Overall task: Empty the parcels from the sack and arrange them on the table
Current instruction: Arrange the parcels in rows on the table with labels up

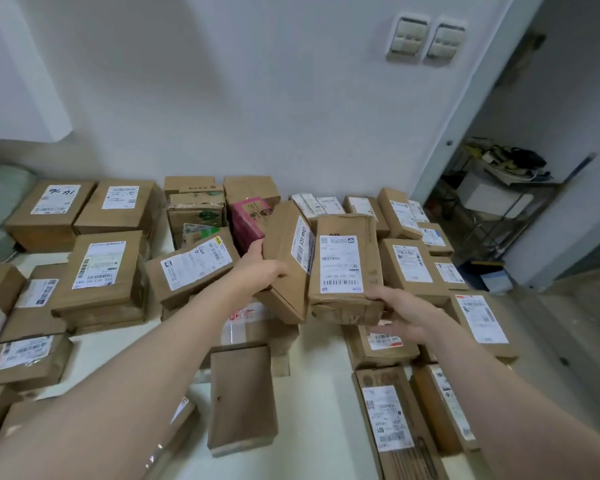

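Parcels (101,271) crowd the white table (319,393); left hand (262,271) grips a tilted brown cardboard box (284,237), while right hand (402,310) seemingly pinches the near end of the adjoining brown paper-wrapped parcel (343,265), long axis near-to-far.

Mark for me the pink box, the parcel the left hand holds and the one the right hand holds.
pink box (245,226), head view: its pink side face.
left-hand parcel (282,233), head view: bare cardboard beside its label.
right-hand parcel (340,263), head view: middle of its white label.
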Motion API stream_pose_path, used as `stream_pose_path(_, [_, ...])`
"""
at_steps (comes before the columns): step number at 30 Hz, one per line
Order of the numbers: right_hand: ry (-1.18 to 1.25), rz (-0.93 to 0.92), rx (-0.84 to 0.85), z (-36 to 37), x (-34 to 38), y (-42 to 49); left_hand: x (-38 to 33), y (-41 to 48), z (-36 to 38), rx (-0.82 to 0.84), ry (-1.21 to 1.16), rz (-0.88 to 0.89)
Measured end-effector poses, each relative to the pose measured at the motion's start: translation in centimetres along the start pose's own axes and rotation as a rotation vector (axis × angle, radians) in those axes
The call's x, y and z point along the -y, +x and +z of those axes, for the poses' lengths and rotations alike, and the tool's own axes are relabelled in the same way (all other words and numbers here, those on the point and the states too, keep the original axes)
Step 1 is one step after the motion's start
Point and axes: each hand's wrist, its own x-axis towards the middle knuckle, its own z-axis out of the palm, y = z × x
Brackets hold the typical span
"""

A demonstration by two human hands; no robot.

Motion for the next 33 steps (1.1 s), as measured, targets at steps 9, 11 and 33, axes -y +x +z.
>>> stream_pose_path(9, [-0.202, 0.144, 0.319, -3.0, -3.2, -1.1, 2.7, -5.8, 2.0, -0.127, 0.045, -0.150])
stream_pose_path(11, [-0.241, 0.153, 0.356, -4.0, -4.3, -1.5, 3.1, -7.3, 3.4, -0.166, 0.104, -0.179])
stream_pose_path(33, [-0.770, 0.204, 0.430, -1.0, -14.1, -4.9, 12.6, -18.8, 8.1, -0.246, 0.191, -0.392])
